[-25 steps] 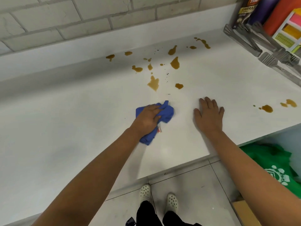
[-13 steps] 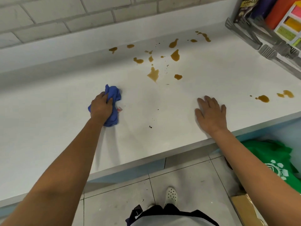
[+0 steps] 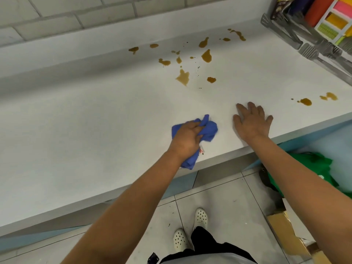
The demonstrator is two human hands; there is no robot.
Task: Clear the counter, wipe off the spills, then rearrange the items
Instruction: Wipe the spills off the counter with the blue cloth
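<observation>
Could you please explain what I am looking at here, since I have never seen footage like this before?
There is no robot here: a person wears a camera on the head, so the single view looks forward and down along both arms. The left hand grips a blue cloth on the white counter, near its front edge. The right hand rests flat on the counter beside it, holding nothing. Brown spills dot the counter farther back, near the wall, and a few more lie to the right. Metal tongs and colourful packages sit in the far right corner. Below the counter you can see the floor, the person's white shoes and a green bag.
</observation>
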